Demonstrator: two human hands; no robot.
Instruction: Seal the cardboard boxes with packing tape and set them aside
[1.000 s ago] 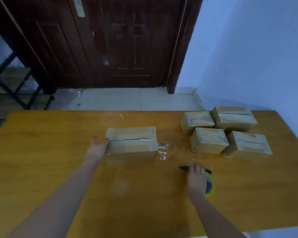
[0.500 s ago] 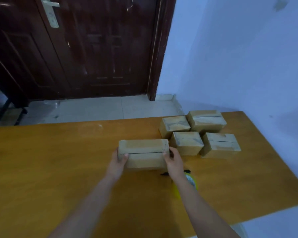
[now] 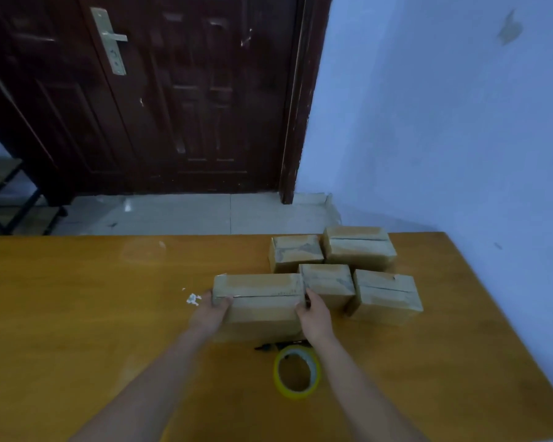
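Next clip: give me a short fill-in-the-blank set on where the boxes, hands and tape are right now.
1. The left hand and right hand grip the ends of the ___.
2. Counting that one, the table bears ___ boxes.
3. The tape roll lies ___ to the person than the held box.
4. The black marker lies between the held box and the ___.

Missing words: box; five; nearer; tape roll

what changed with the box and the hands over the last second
The right hand left the tape roll and joined the left hand in gripping the ends of the box. Together they slid it right across the table, up against the four boxes already set aside. Those boxes, the roll and the black tool stayed put.
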